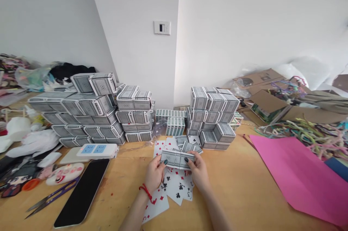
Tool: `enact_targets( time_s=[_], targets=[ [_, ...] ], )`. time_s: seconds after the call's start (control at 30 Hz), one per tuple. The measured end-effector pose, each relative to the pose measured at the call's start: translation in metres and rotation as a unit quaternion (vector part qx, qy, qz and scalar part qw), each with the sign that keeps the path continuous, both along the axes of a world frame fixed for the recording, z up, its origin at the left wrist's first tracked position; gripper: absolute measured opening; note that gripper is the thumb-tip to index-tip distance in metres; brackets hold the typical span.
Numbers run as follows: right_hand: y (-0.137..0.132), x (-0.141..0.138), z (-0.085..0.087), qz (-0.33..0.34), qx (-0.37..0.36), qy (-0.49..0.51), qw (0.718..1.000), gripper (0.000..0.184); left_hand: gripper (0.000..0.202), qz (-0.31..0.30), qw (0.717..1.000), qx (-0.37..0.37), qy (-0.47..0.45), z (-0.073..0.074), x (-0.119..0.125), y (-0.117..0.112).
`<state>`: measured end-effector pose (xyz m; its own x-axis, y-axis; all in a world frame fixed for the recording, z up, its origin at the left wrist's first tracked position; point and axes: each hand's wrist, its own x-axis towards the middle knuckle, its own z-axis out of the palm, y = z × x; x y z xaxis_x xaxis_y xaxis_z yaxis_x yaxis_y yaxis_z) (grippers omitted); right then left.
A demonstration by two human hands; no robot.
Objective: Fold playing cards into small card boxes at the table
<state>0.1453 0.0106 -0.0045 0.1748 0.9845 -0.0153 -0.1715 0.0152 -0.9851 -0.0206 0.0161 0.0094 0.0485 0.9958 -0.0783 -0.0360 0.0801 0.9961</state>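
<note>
Between both hands is a piece made of grey-patterned playing cards (176, 159), held level above the table. My left hand (154, 173) pinches its left end, the thumb on top; a red cord is round that wrist. My right hand (198, 169) grips the right end, also with the thumb on top. Under the hands lie loose face-up playing cards (176, 186), clubs and diamonds among them. Just beyond, more patterned cards (191, 147) are spread in a heap. How the held cards join is too small to make out.
Stacked card blocks stand in a left pile (100, 115), a middle pile (134, 113) and a right pile (213, 115). Green-edged card decks (175, 125) sit between. A phone (83, 191), scissors (51, 197) and a power strip (97, 150) lie left; pink paper (296, 173) lies right.
</note>
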Motion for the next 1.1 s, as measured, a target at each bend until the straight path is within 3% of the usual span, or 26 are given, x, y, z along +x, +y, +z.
enact_targets(
  time_s=[0.7, 1.1],
  targets=[
    [-0.0026, -0.0013, 0.0063, 0.063, -0.008, -0.011, 0.998, 0.039, 0.022, -0.038, 0.999, -0.006, 0.005, 0.0006, 0.005, -0.0072],
    [-0.0056, 0.0006, 0.008, 0.113, 0.006, -0.017, 0.993, 0.03, 0.019, -0.068, 0.998, -0.011, 0.003, 0.0034, 0.0045, -0.0057]
  ],
)
